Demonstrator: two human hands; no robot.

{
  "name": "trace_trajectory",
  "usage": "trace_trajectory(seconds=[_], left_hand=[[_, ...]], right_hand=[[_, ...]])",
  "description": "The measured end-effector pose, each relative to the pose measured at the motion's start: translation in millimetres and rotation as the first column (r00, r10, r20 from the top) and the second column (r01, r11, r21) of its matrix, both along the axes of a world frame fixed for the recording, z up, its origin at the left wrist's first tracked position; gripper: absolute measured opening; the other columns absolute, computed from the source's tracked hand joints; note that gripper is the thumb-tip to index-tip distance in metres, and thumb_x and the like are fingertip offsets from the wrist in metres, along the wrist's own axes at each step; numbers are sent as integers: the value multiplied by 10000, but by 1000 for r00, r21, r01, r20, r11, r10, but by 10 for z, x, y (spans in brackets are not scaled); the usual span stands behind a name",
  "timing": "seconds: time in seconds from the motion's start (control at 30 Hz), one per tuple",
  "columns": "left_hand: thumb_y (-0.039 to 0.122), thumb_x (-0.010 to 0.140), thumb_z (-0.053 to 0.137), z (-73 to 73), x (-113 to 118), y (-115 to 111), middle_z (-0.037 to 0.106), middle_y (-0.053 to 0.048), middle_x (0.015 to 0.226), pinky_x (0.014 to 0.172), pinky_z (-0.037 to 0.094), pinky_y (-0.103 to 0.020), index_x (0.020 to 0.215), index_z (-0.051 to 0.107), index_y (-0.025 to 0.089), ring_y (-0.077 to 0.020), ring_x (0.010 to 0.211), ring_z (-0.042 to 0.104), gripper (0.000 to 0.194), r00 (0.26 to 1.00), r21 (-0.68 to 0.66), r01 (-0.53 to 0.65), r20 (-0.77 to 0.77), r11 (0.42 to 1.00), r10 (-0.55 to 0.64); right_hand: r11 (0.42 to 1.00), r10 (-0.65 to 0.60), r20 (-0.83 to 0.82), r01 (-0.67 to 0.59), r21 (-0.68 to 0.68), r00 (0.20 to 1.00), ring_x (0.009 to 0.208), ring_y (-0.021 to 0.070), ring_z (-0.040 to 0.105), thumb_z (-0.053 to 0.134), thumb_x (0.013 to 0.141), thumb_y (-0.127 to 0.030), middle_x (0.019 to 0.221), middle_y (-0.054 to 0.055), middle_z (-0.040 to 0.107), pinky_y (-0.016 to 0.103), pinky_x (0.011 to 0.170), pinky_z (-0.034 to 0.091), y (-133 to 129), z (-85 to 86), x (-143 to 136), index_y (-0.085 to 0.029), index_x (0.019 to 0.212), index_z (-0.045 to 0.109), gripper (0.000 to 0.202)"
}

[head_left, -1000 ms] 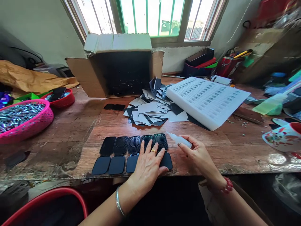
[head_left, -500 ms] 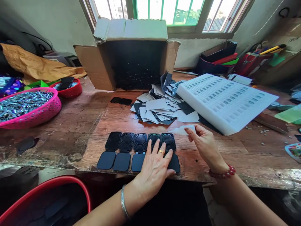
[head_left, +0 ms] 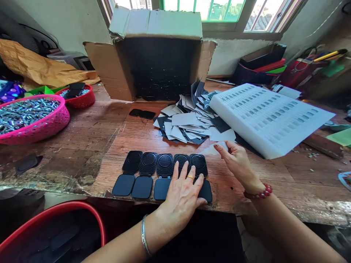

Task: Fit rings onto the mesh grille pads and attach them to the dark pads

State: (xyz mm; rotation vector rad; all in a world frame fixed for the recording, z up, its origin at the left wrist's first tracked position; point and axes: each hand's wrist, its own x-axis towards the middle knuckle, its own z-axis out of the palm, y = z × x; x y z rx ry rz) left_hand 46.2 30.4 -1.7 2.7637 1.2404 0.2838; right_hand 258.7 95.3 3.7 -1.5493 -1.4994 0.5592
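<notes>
Several black hinged cases lie unfolded in a row at the table's front edge, with ringed upper halves and smooth lower halves. My left hand rests with spread fingers over the cases at the right end of the row, partly hiding them. To the right, my right hand pinches a thin translucent sheet between thumb and fingers, just in front of the paper pile. That heap of white and black paper pieces lies behind the cases. Beside it is a thick white foam sheet with rows of small slots.
An open cardboard box stands at the back. On the left are a pink basket of metal parts and a small red basket. A red tub sits below the table's front left edge. Pen holders stand at the back right.
The whole view has shifted slightly. Both hands keep nearly the same places, the left on the cases and the right pinching the sheet.
</notes>
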Motion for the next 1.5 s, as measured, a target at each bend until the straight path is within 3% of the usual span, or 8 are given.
trace_trajectory(seconds=[0.53, 0.93, 1.3, 1.5], left_hand=[[588, 863, 625, -59, 0, -10, 539, -179, 1444, 1155, 277, -632, 1373, 548, 198, -405, 1406, 392, 647, 1000, 37, 7, -17, 999, -7], [567, 867, 635, -2, 11, -5, 545, -164, 1443, 1171, 251, -609, 1371, 550, 203, -385, 1410, 392, 628, 999, 30, 2, -42, 1000, -1], [566, 845, 664, -3, 29, 20, 536, -183, 1447, 1154, 275, -637, 1370, 564, 189, -407, 1411, 382, 654, 999, -26, -2, -43, 1000, 1], [546, 837, 682, -54, 10, -11, 480, -209, 1476, 1156, 259, -638, 1389, 542, 210, -424, 1449, 296, 661, 999, -6, -36, 10, 999, 36]], right_hand=[[997, 39, 61, -35, -63, 997, 512, 113, 328, 582, 847, -592, 542, -58, 382, 281, 511, 252, 57, 54, -28, -221, 633, 487, 439], [998, 54, 83, -52, -27, 995, 522, 114, 308, 583, 848, -500, 549, -62, 346, 288, 513, 247, 62, 128, -84, -228, 608, 440, 390], [983, 60, 351, -116, 142, 935, 546, 137, 352, 585, 868, -386, 592, -34, 411, 300, 555, 277, 6, 213, -97, -233, 621, 424, 332], [977, 108, 458, -180, 117, 882, 597, 162, 425, 576, 895, -368, 633, -11, 476, 306, 592, 312, -119, 279, -49, -217, 694, 503, 262]])
